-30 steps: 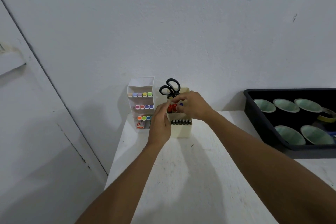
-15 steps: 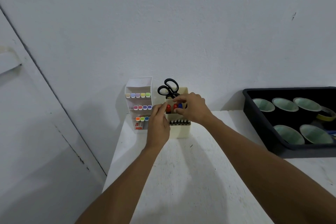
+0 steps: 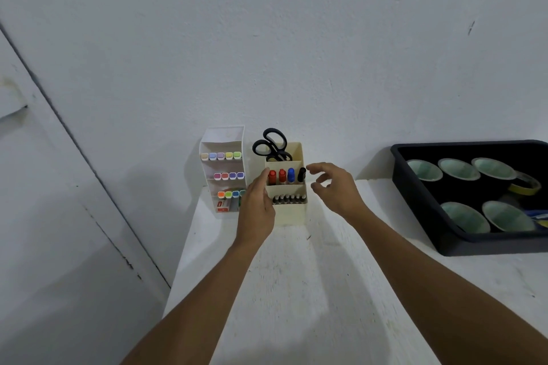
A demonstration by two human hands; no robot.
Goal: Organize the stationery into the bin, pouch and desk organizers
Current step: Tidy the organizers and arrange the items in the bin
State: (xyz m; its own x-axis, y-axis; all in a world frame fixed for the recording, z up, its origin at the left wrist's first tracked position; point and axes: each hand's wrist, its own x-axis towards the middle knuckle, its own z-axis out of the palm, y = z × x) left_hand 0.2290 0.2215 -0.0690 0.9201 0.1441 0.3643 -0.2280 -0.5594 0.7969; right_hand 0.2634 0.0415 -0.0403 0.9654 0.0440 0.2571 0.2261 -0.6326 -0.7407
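A cream desk organizer (image 3: 292, 213) stands against the wall. Black scissors (image 3: 271, 144) stick out of its back slot, red, blue and black markers (image 3: 286, 175) fill the middle slot, and dark-capped pens (image 3: 289, 199) line the front. My left hand (image 3: 256, 207) rests against the organizer's left side, fingers flat. Just right of the organizer hovers my right hand (image 3: 333, 188), fingers spread and empty. A white tiered organizer (image 3: 223, 139) at the left holds rows of pastel highlighters (image 3: 221, 155).
A black bin (image 3: 421, 201) at the right holds several rolls of tape, one yellow roll (image 3: 525, 185) among them. The white table (image 3: 296, 290) ends at a left edge beside a grey door. The wall is directly behind the organizers.
My right hand has let go of the markers and drawn back to the right, fingers opening. The markers now stand uncovered in the middle slot. My left hand stays at the organizer's side.
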